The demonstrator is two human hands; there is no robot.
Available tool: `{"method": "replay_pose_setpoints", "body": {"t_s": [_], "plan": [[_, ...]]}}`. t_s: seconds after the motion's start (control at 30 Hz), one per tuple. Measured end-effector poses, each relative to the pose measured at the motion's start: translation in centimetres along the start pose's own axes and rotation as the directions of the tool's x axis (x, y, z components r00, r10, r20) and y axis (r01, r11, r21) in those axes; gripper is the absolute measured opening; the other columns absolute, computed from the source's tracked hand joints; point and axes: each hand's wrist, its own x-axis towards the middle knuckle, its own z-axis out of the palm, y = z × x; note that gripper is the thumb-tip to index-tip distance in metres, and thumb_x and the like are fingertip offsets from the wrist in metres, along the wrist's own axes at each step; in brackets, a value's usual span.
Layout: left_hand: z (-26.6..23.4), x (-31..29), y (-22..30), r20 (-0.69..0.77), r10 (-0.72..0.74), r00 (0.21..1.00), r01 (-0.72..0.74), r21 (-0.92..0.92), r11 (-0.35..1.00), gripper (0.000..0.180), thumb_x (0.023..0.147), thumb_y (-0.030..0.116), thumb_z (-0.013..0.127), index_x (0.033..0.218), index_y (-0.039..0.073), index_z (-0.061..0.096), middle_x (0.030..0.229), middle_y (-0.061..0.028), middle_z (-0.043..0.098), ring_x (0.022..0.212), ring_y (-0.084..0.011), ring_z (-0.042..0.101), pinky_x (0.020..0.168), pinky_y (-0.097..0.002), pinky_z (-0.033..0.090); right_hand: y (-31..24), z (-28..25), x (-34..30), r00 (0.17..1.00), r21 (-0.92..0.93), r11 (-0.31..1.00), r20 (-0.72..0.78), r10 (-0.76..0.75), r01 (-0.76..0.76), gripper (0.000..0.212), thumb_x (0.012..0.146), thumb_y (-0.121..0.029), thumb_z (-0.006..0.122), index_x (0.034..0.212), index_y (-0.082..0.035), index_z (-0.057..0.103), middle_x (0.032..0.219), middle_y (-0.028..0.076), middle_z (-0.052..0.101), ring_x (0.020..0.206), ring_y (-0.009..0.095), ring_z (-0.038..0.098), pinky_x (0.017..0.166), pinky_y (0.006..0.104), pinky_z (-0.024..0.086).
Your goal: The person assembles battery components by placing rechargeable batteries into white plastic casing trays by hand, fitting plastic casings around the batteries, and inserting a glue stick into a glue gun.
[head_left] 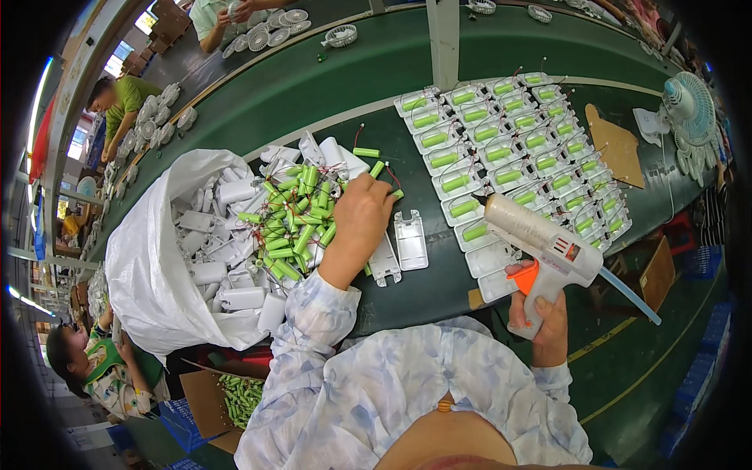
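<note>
My left hand point(365, 210) is closed at the right edge of a heap of green batteries point(301, 207) with thin wires. A green battery point(398, 194) shows at its fingertips; my fingers partly hide the grip. In my right hand point(551, 319) is a white hot glue gun point(560, 254) with an orange trigger. Its nozzle points left, above the rows, and a bluish glue stick point(633, 296) sticks out behind. White plastic shells point(513, 145) stand in tilted rows, most with a battery inside. Two empty shells point(410, 241) lie beside my left hand.
A white woven sack point(145, 258) full of white plastic parts bulges at the left. Below it, a cardboard box point(205, 403) holds more green batteries. At the right are a cardboard piece point(615, 149) and a small fan point(689, 110). Several people work around the green conveyor point(368, 66).
</note>
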Motion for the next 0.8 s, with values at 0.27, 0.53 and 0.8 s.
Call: {"method": "replay_pose_setpoints", "body": {"t_s": [0.27, 0.53, 0.8], "plan": [[-0.5, 0.3, 0.5, 0.047, -0.1, 0.994, 0.098, 0.03, 0.995, 0.017, 0.072, 0.016, 0.081, 0.08, 0.005, 0.071, 0.086, -0.0107, 0.06, 0.083, -0.0299, 0.061, 0.069, -0.0418, 0.05, 0.4, -0.3, 0.1, 0.999, 0.013, 1.0, 0.03, -0.018, 0.018, 0.066, 0.083, -0.019, 0.065, 0.138, 0.008, 0.039, 0.13, 0.03, 0.054, 0.051, 0.019, 0.053, 0.047, 0.0317, 0.046], [-0.5, 0.3, 0.5, -0.108, 0.058, 0.992, -0.06, -0.011, 0.998, 0.022, 0.062, 0.009, 0.084, 0.077, 0.004, 0.069, 0.109, -0.0157, 0.06, 0.099, -0.0352, 0.056, 0.085, -0.0435, 0.047, 0.6, 0.1, -0.1, 1.0, 0.008, 1.0, 0.006, -0.001, 0.001, 0.068, 0.082, -0.02, 0.066, 0.137, 0.007, 0.039, 0.13, 0.029, 0.055, 0.05, 0.019, 0.053, 0.046, 0.0313, 0.046], [0.4, 0.0, 0.4, -0.036, 0.013, 0.999, -0.018, -0.137, 0.99, 0.023, 0.07, 0.006, 0.079, 0.087, 0.007, 0.063, 0.08, -0.0062, 0.062, 0.079, -0.0284, 0.063, 0.065, -0.0411, 0.05, 0.6, 0.0, 0.1, 1.0, 0.013, 1.0, 0.022, 0.005, -0.005, 0.065, 0.083, -0.022, 0.068, 0.135, 0.006, 0.041, 0.13, 0.029, 0.055, 0.055, 0.019, 0.058, 0.049, 0.0314, 0.049]]}}
